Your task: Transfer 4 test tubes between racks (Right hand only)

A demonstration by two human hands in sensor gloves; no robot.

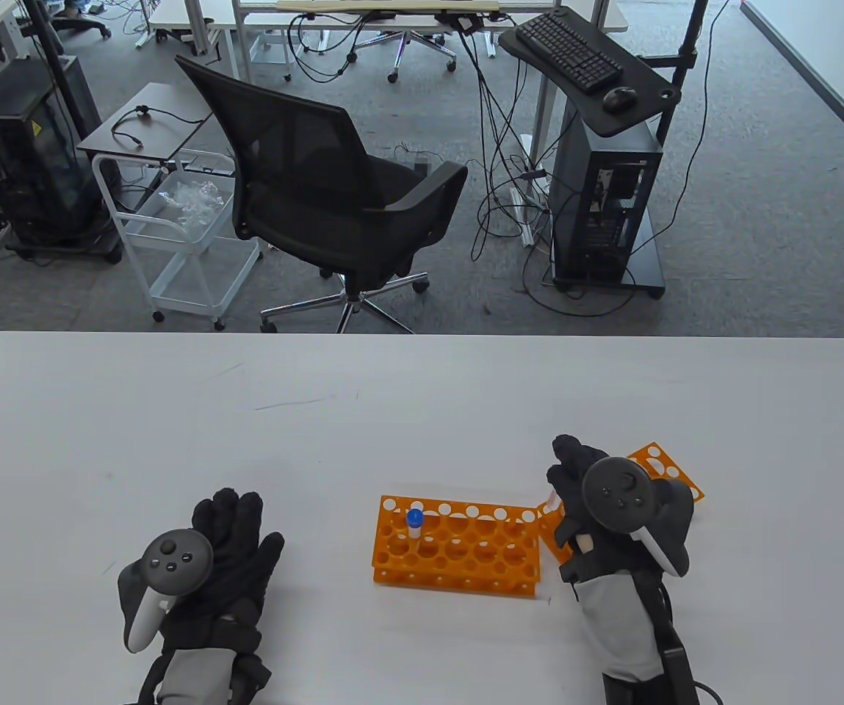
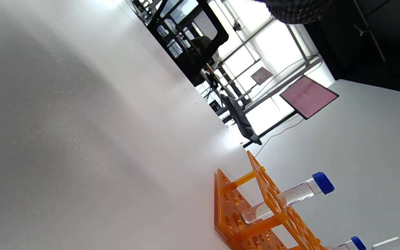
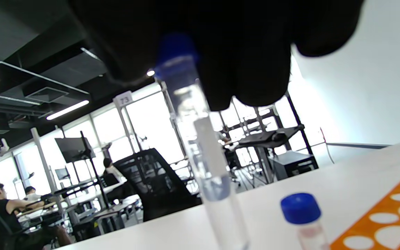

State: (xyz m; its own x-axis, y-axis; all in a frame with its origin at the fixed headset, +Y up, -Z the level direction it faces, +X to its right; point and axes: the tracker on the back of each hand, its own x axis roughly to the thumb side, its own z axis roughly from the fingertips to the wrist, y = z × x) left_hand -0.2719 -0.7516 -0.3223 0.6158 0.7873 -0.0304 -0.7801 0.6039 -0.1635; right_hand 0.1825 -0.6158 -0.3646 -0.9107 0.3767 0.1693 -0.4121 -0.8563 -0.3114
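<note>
My left hand (image 1: 227,543) rests flat on the table (image 1: 422,396), fingers spread, idle. One tube (image 1: 414,527) stands in the left rack (image 1: 457,549). My right hand (image 1: 598,507), over the right rack (image 1: 662,470), pinches a second tube (image 3: 200,139) near its cap. Judgement: lift it straight, keep it upright, seat it in an open hole. Only the right wrist view shows this pinch and another capped tube (image 3: 302,217) just beside; the table view hides both.
</note>
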